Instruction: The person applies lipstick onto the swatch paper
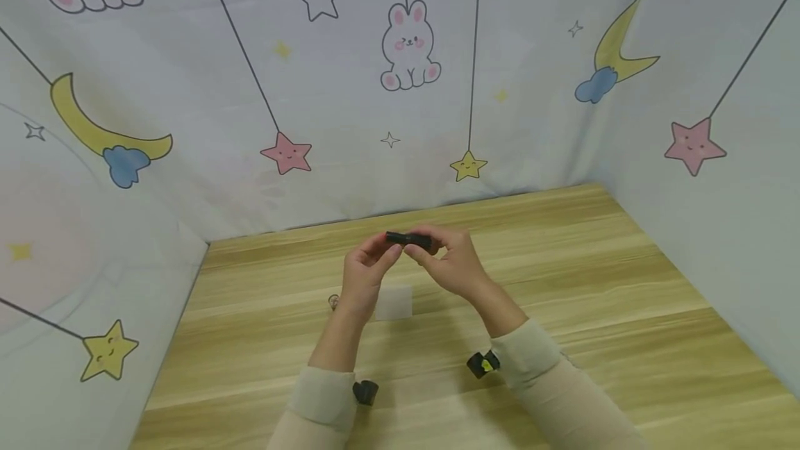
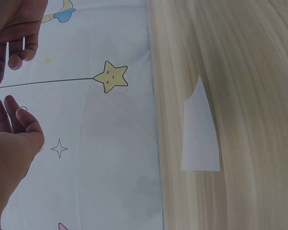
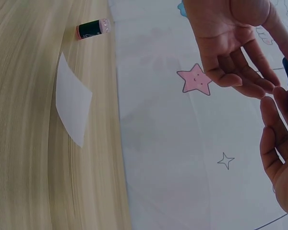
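Above the counter [image 1: 562, 262], a dark cylinder [image 1: 409, 239] is pinched in the fingers of left hand [image 1: 364, 273] and right hand [image 1: 455, 262]; handling seems underway, what remains unclear; white paper [image 1: 395, 302] and a banded container [image 3: 92, 28] lie untouched below.

The left forearm [image 1: 337, 339] and right forearm [image 1: 496, 307] are both stretched out front and angled inward, sleeves [image 1: 321, 398] ending partway down, so the left hand [image 1: 364, 271] and right hand [image 1: 456, 264] kinda meet up in midair. From where I'm standing each one's in a pinching grip, fingers [image 1: 445, 233] curled on the far side, the two thumbs [image 1: 417, 253] almost touching on the near side.
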Demonstrator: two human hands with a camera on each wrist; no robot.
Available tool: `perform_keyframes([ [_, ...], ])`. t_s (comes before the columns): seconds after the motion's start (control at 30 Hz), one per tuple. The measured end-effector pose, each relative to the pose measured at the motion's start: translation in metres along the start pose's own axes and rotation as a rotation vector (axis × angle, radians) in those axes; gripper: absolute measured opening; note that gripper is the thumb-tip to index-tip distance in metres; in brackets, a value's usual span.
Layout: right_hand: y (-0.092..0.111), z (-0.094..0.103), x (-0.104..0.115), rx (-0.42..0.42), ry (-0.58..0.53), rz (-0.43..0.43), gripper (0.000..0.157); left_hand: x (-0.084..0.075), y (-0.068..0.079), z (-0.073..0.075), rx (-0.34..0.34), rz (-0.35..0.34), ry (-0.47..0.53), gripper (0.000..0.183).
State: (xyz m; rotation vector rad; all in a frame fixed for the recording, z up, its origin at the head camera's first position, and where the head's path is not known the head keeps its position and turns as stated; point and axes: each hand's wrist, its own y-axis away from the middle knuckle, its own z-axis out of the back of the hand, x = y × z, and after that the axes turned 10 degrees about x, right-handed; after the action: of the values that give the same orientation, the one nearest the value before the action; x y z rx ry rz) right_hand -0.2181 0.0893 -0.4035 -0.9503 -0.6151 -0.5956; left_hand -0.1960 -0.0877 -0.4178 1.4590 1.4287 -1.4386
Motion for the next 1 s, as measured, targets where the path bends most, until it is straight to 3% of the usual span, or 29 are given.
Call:
perform_keyframes([
  [0.4,-0.002,0.001,0.041,0.052,-0.063,-0.018,0.014,-0.009,0.002,-0.003,-0.011,-0.078,0.023,0.017],
  [0.5,-0.001,0.002,0.042,0.078,-0.097,-0.006,0.016,-0.011,0.002,-0.002,-0.017,-0.089,0.018,0.015],
  [0.6,-0.001,0.001,0.041,0.091,-0.11,0.019,0.017,-0.012,0.003,-0.001,-0.02,-0.103,0.02,0.025],
  [0.87,-0.002,-0.003,0.038,0.063,-0.083,0.067,0.019,-0.011,0.001,0.001,-0.036,-0.133,0.015,0.026],
  [1.0,-0.001,-0.008,0.021,0.06,-0.096,0.057,0.021,-0.013,0.002,0.0,-0.04,-0.129,0.013,0.028],
])
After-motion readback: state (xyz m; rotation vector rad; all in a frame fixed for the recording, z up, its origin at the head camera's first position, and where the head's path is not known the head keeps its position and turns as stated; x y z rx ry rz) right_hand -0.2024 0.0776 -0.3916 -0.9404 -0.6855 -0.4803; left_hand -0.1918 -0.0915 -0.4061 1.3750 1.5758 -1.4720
